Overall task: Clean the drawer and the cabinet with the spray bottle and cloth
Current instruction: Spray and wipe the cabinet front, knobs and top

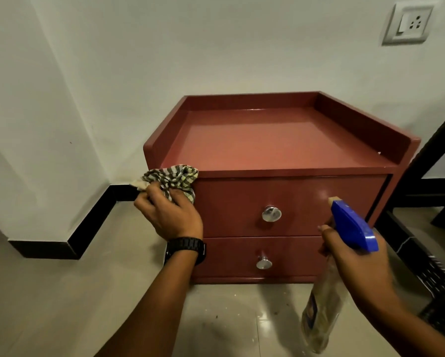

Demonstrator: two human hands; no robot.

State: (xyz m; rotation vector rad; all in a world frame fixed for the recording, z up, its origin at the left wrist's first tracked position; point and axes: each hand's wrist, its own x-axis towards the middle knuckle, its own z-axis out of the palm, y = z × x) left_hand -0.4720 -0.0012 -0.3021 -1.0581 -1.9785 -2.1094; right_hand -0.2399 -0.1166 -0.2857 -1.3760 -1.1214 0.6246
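Against the white wall, on the tiled floor (48,292), stands the small red-brown cabinet (280,140) with a raised rim round three sides of its top. Its front carries two drawers, both closed: the upper drawer (306,202) with a round metal knob (271,213), and the lower drawer (288,256) with a smaller knob (264,262).

My left hand (171,215) is closed round a bunched striped cloth (173,179), pressed against the cabinet's front left corner, right where the top edge meets the upper drawer's left end. A black watch (186,247) sits on that wrist.

My right hand (355,261) grips the neck of the spray bottle (322,313), held in the air in front of the cabinet's right side. Its blue trigger head (352,225) has its pale nozzle pointing at the right part of the upper drawer's face, close to it but apart. One finger lies at the trigger. The clear body hangs tilted down toward the floor.

A wall socket (408,24) is mounted high on the right, and dark furniture (435,176) stands beside the cabinet's right side.
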